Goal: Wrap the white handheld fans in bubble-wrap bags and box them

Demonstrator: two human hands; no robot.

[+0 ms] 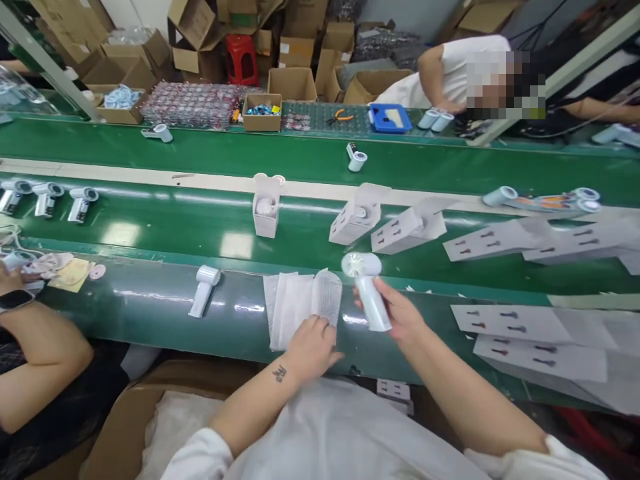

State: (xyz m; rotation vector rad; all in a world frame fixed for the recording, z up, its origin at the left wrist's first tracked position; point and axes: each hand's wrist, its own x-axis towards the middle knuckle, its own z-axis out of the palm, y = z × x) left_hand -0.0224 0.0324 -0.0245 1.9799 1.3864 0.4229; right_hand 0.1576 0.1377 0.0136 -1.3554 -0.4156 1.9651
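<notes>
My right hand is wrapped round the handle of a pale blue handheld fan, lifted just above the bench with its round head up and to the left. My left hand rests on a stack of white translucent bubble bags, fingers bent on the near edge and thumb held apart. Farther left, a second handheld fan lies on the bench. Beyond my hands, an open white box stands upright with something white inside.
White printed boxes lie along the green belt, more at right. Several fans stand at far left. A co-worker's arm is close on my left; another person sits across. A carton is below.
</notes>
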